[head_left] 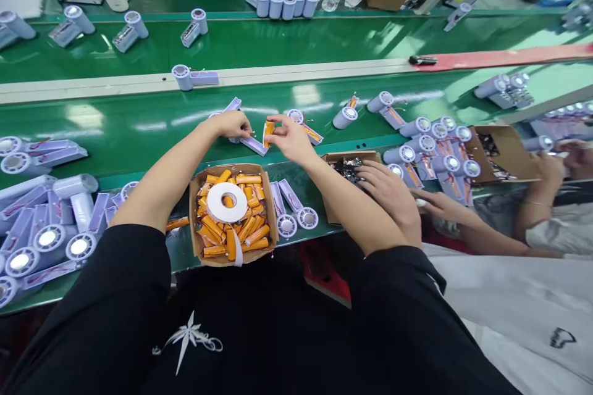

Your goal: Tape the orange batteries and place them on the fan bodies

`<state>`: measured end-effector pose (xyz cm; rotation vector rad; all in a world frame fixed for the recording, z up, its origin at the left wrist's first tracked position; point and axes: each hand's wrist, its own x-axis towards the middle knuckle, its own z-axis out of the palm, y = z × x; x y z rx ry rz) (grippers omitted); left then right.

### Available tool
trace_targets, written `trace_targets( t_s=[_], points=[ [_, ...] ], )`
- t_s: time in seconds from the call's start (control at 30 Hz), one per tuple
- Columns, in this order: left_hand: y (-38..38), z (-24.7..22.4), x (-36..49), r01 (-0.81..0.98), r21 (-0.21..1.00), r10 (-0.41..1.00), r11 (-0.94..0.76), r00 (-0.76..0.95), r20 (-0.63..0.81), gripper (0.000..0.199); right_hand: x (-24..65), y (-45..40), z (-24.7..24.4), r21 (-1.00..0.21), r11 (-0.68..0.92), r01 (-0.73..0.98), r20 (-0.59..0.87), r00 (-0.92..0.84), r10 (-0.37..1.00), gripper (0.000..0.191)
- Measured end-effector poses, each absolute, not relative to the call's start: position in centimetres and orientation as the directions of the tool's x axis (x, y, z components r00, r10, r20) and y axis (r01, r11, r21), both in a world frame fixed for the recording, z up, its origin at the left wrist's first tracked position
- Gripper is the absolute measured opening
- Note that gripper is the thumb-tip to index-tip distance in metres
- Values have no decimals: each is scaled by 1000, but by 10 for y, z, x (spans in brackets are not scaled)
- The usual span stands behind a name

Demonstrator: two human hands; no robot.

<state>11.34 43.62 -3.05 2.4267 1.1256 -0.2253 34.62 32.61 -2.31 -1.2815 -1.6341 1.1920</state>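
Note:
My right hand (291,137) pinches an orange battery (268,133) upright, just above the green bench. To its left, my left hand (234,124) has its fingers pressed together at a lavender fan body (254,145); a small wire end shows at the fingertips. Part of that fan is hidden behind the hand. Below my hands, a cardboard box (194,222) holds many orange batteries, with a white tape roll (227,202) lying on them. Two lavender fans (287,226) lie right of the box.
Many lavender fans (50,237) are piled at the left, and more (422,143) stand at the right. A co-worker's hand (386,188) reaches over a box of dark parts (347,166), close to my right forearm. Across the bench, other people handle parts.

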Motion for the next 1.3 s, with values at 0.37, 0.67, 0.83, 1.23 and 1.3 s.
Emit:
trace_targets(
  t_s=[0.37, 0.67, 0.83, 1.23, 1.3],
  points=[
    [428, -49, 131, 816, 313, 819, -485, 550, -163, 33, 325, 336, -23, -233, 316, 920, -164, -357, 919, 57],
    [422, -44, 148, 833, 285, 837, -475, 527, -146, 35, 305, 344, -18, -40, 363, 931, -302, -357, 884, 54],
    [402, -15, 157, 878, 190, 868, -440, 470, -162, 38, 333, 335, 15, -265, 377, 887, -202, -433, 878, 47],
    [161, 23, 14, 603, 277, 626, -748, 780, -9, 35, 367, 99, 15, -939, 58, 340, -32, -255, 967, 32],
    [141, 24, 14, 650, 263, 690, -713, 717, 100, 35, 338, 92, 10, -973, -54, 224, -124, -313, 942, 45]
  ],
)
